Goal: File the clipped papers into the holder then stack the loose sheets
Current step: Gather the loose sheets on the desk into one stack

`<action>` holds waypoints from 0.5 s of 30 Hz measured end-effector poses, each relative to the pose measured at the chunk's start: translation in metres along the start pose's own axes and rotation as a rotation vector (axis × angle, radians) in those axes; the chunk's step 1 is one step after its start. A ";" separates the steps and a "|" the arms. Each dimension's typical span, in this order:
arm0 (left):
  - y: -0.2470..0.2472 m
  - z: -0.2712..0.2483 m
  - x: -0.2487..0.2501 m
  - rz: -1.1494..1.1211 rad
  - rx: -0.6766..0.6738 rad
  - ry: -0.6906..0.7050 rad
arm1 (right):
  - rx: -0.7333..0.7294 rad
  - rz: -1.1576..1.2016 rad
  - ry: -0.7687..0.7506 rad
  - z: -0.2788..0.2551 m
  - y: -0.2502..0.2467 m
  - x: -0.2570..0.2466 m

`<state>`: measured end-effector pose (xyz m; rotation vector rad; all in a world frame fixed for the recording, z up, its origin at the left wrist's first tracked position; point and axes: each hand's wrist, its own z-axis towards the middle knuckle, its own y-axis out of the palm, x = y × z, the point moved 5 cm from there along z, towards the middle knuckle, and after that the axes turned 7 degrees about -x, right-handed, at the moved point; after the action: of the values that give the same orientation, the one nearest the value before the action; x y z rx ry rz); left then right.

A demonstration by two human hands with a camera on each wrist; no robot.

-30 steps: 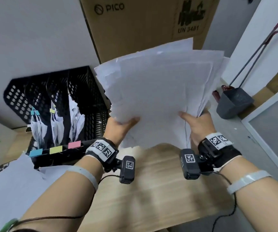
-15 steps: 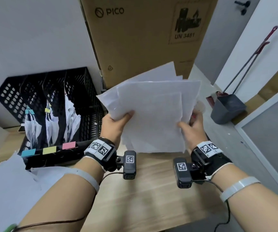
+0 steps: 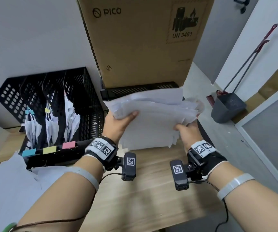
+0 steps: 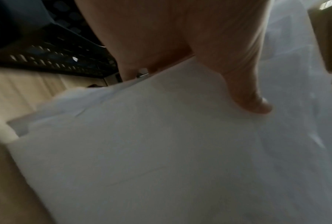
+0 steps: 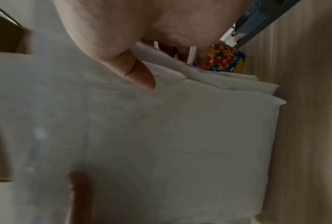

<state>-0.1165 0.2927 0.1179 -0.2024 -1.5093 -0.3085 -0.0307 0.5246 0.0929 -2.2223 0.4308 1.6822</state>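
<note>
Both hands hold a stack of loose white sheets point(image 3: 153, 118) low over the wooden table point(image 3: 151, 190), in front of the cardboard box. My left hand point(image 3: 118, 121) grips the stack's left edge, thumb on top point(image 4: 253, 104). My right hand point(image 3: 186, 131) grips the right edge, thumb on top point(image 5: 140, 75). The stack point(image 4: 161, 151) point(image 5: 180, 136) fills both wrist views. The black mesh holder point(image 3: 88, 97) at the left has three clipped paper bundles point(image 3: 51, 124) standing in its slots, with blue, yellow and pink tabs on its front.
A large PICO cardboard box point(image 3: 143, 39) stands behind the stack on a black tray point(image 3: 140, 91). More white paper point(image 3: 9, 181) lies at the near left. A grey dustpan point(image 3: 227, 108) with long handles stands on the floor to the right.
Both hands have lowered the stack from upright at chest height and tipped it nearly flat, close over the table in front of the box.
</note>
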 end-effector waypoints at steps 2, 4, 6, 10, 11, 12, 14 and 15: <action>0.002 -0.004 -0.017 0.039 -0.040 -0.010 | -0.032 -0.068 -0.016 -0.002 0.006 0.003; -0.002 -0.006 -0.034 0.057 -0.025 -0.042 | -0.029 -0.073 -0.036 0.000 0.009 0.004; -0.004 -0.008 -0.045 0.091 -0.036 -0.066 | -0.002 -0.031 -0.010 0.003 0.008 0.007; -0.001 -0.005 -0.051 0.149 0.033 -0.129 | -0.040 -0.051 0.019 0.004 0.012 0.007; 0.000 -0.003 -0.047 0.116 0.064 -0.120 | -0.033 -0.060 0.017 0.005 0.011 0.001; 0.001 0.000 -0.042 0.076 0.082 -0.106 | -0.022 -0.054 0.010 0.007 0.010 -0.005; 0.002 0.006 -0.030 0.004 0.081 -0.074 | -0.007 0.005 -0.039 0.013 0.005 -0.015; 0.002 0.009 -0.024 -0.012 0.068 -0.061 | 0.005 0.033 -0.053 0.015 0.003 -0.015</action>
<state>-0.1248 0.2990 0.0942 -0.1503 -1.5796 -0.2621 -0.0487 0.5293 0.1030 -2.1734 0.4597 1.7499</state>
